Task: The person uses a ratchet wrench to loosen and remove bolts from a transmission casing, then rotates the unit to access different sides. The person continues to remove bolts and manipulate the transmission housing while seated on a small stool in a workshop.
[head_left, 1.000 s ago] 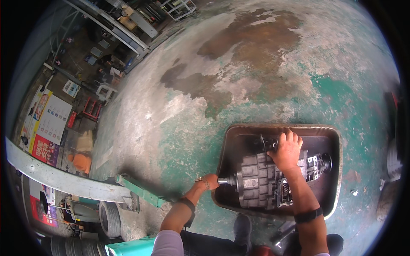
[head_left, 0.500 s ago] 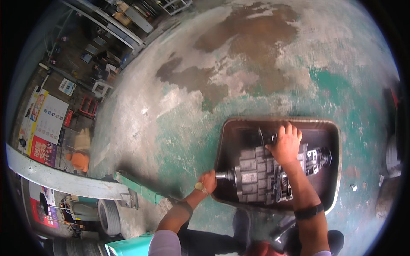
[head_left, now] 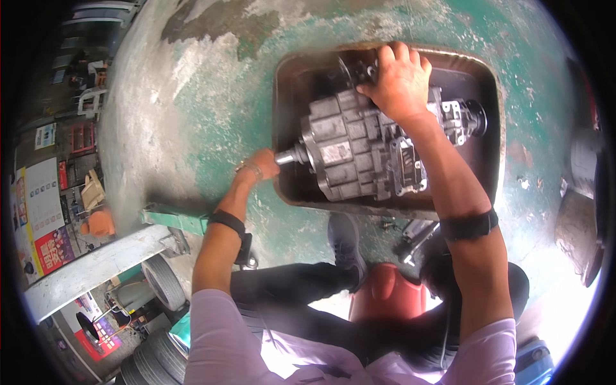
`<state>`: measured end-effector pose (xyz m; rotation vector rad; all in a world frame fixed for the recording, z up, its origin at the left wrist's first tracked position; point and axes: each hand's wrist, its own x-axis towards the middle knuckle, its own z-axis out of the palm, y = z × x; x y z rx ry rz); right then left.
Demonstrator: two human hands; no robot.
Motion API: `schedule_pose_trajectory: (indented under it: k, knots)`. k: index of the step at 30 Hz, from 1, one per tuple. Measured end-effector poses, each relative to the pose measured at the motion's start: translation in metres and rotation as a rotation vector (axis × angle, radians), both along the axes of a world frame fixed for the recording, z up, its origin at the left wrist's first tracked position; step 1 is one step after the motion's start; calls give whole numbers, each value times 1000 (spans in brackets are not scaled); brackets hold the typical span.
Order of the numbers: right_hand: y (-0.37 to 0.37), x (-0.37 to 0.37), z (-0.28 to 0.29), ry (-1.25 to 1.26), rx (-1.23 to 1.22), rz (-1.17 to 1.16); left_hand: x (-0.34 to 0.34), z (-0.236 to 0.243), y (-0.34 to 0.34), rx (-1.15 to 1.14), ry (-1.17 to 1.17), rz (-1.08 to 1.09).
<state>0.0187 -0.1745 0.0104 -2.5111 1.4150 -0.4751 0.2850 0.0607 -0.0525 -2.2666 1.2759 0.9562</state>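
Note:
A grey cast-metal gearbox (head_left: 350, 144) lies on its side in a shallow, dark, oily tray (head_left: 282, 83). From its left end sticks a bright shaft (head_left: 292, 156). My left hand (head_left: 264, 165) is closed round the shaft's outer end, just beyond the tray's left rim. My right hand (head_left: 403, 83) reaches over the gearbox to its far side, fingers bent over a dark part there; the fingertips are partly hidden. At the gearbox's right end sits a round dark flange (head_left: 476, 118). On its near side an opening shows inner metal parts.
Between my knees is a red stool (head_left: 388, 292). A metal tool (head_left: 420, 240) lies by the tray's near rim. To the left stand a green-footed lift arm (head_left: 173, 221) and several tyres (head_left: 163, 282). Worn green-painted floor (head_left: 212, 128) surrounds the tray.
My view has tilted down, so the tray and both arms appear higher in the picture and my legs show more. Both hands keep the same places on the gearbox.

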Motion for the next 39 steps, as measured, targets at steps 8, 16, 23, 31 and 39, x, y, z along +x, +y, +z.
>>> schedule_pose_trajectory:
  k: [8, 16, 23, 31, 39]
  knots:
    - [2, 1, -4, 44, -104, 6, -48, 0, 46, -595, -397, -227]
    - [8, 2, 4, 4, -74, -22, -20, -7, 22, -330, -244, -97]
    - [11, 2, 11, 107, -22, -26, -8, -7, 7, -147, -83, -1]
    - [8, 3, 10, 95, -108, -52, -45, -14, 39, -872, -387, -238]
    - [13, 1, 11, 71, -71, -28, -14, -13, 19, -343, -159, -105]
